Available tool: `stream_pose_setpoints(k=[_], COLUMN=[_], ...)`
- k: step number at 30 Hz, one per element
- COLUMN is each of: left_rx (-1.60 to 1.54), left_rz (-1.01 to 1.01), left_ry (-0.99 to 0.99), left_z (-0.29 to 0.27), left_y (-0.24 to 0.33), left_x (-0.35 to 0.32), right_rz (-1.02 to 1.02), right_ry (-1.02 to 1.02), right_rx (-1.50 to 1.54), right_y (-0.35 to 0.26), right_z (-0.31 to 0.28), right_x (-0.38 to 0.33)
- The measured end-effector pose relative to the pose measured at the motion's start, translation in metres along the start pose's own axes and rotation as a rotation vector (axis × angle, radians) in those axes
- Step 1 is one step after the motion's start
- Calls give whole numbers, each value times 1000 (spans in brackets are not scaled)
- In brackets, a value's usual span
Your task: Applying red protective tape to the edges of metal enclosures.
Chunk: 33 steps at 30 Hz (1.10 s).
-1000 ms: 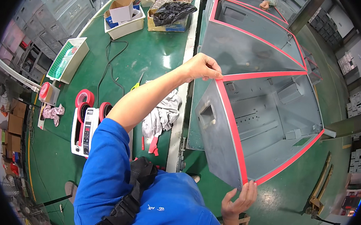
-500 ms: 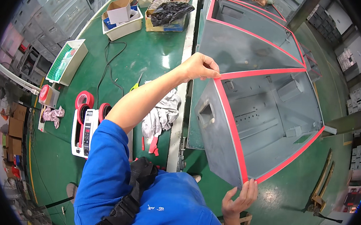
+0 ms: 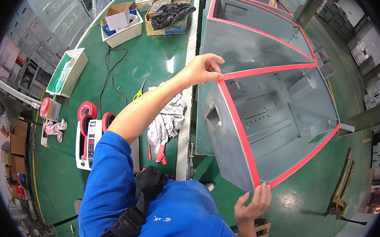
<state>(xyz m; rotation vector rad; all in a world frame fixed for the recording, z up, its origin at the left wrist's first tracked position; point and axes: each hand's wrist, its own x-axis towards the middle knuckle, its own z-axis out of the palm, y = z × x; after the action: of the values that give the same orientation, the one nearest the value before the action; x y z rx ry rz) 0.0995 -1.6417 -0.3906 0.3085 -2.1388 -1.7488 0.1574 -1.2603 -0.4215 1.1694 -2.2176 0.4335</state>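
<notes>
In front of me a grey metal box (image 3: pixel 230 141) lies with its hollow side up, red tape (image 3: pixel 241 130) running along its rim. At the rim's far left corner, the thumb of my left hand (image 3: pixel 201 71) touches the tape end, while its other fingers are lifted and parted. My right hand (image 3: pixel 253 206) is at the near corner, its fingertips resting on the taped rim and its thumb held apart; it grips nothing that I can see. Beyond stands another grey box (image 3: pixel 252 50), also edged in red tape.
Left, a green-topped table carries a white tape dispenser (image 3: pixel 92 144) with red rolls, grey-white rags (image 3: pixel 167 121), scissors (image 3: pixel 139 93), a white bin (image 3: pixel 70 72) and cartons (image 3: pixel 118 16). A pallet jack (image 3: pixel 341 190) stands on the floor at right. Another person's hand (image 3: pixel 273 2) shows at the far end.
The fingers of my left hand have parted from their pinch at the corner, with the thumb staying near the tape end. My right hand stays at the near corner. The view has shifted slightly.
</notes>
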Motion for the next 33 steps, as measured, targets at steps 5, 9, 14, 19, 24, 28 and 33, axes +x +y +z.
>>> stream_pose_setpoints(k=[5, 9, 14, 19, 24, 28, 33], left_rx=[-236, -414, -361, -421, -520, -182, -176], left_rz=[-161, -247, -225, -205, -172, -133, -117], left_ry=[21, 82, 74, 75, 57, 202, 344], left_z=[-8, -2, 14, 18, 20, 30, 43], left_y=[-14, -10, -11, -19, -29, -20, -21], left_x=[-1, -6, -6, -5, -3, -14, -14], right_rz=[3, 1, 8, -4, -47, -167, -388], right_ry=[4, 10, 16, -14, 26, 81, 106], right_rx=[4, -7, -8, -27, 29, 100, 289], right_y=[-1, -1, -1, 2, 14, 34, 63], right_z=[0, 1, 1, -3, 2, 4, 9], right_x=[1, 0, 0, -3, -2, -5, 6])
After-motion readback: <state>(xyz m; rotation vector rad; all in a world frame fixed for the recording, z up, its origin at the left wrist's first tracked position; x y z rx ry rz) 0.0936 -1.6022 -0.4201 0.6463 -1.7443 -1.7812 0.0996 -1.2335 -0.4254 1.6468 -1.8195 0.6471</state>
